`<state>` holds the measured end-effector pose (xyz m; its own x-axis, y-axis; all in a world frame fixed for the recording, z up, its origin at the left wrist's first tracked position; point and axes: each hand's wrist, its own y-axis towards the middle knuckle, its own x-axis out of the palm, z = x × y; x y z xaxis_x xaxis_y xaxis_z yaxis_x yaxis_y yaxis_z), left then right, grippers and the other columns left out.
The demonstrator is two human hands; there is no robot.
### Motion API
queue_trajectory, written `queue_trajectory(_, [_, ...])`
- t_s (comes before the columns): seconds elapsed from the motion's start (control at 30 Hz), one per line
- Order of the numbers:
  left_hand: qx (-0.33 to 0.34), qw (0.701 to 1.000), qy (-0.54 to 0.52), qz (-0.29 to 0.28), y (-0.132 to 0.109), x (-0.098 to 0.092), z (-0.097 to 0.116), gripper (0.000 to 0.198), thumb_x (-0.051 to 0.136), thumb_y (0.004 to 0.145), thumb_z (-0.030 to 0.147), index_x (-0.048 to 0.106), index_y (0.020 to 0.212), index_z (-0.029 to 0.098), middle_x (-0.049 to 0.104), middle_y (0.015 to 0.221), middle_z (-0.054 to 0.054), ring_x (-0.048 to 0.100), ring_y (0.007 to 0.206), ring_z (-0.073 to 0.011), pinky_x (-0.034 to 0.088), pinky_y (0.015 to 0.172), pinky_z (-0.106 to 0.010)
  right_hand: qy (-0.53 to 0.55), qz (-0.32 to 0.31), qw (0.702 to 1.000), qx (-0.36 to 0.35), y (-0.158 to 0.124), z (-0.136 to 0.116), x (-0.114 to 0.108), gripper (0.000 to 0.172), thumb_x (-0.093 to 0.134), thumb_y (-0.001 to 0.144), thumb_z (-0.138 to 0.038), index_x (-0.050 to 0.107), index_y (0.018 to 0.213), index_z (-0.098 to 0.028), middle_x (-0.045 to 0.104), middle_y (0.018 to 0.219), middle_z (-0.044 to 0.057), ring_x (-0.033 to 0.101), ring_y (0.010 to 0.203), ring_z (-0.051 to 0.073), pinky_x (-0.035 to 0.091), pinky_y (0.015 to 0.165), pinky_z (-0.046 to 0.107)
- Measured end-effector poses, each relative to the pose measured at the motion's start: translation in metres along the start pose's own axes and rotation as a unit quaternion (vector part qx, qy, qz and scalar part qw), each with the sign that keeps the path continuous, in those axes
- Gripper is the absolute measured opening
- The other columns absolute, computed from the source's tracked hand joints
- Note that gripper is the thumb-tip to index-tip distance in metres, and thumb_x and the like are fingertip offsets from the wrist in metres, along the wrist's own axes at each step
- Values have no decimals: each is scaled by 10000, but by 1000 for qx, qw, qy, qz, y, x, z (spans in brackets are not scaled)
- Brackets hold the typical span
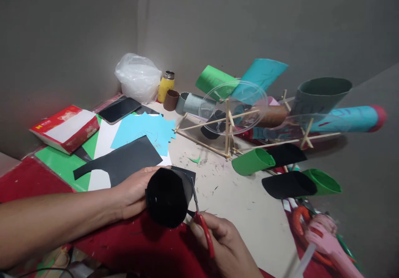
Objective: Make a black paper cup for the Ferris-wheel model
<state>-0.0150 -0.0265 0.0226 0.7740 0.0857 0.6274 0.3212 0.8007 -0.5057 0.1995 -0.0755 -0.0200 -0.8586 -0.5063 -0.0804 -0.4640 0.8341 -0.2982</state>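
My left hand (134, 197) is closed around the side of a black paper tube (170, 197), whose round open end faces me. Most of its fingers are hidden behind the tube. My right hand (220, 238) grips a pair of scissors (204, 232) with red handles. Their metal blades point up along the tube's right side. A thin dark strip of paper shows near the scissors' pivot. Just beyond my left hand lies a cut sheet of black paper (131, 161), resting over white and green sheets. A jagged blue sheet (146, 130) lies behind it.
A stick frame (229, 136) with clear discs and coloured paper tubes stands at the right. Green (252, 161) and black tubes lie before it. A pink glue gun (327, 236) sits front right. A phone (120, 109), red box (67, 128), plastic bag (139, 76) and yellow bottle (166, 87) are further left.
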Motion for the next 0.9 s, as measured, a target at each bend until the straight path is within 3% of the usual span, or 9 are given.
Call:
queue_trajectory(0.2, [-40,999,20,5,9,-9,0,122,744,688,218,676,696,117,624,611,4,548,572,-110,410,604,-225,-13,-3,1000,8,-1,-8,0,497,528,918,-566,338,621,-216,262,602,-67,230,565,107,212,501,254])
queue_trajectory(0.57, [-25,995,81,-61,12,-14,2,146,760,660,223,657,659,119,600,598,5,508,536,-96,362,565,-226,-21,-6,999,36,-2,-3,0,524,558,857,-644,383,614,-214,291,554,-74,230,522,92,195,469,245])
queue_trajectory(0.9, [-27,993,100,-57,11,-15,4,174,761,688,254,648,681,122,603,612,1,509,545,-99,348,577,-233,-20,-5,999,26,-3,-7,0,512,547,888,-599,360,608,-213,274,574,-71,226,537,95,199,477,242])
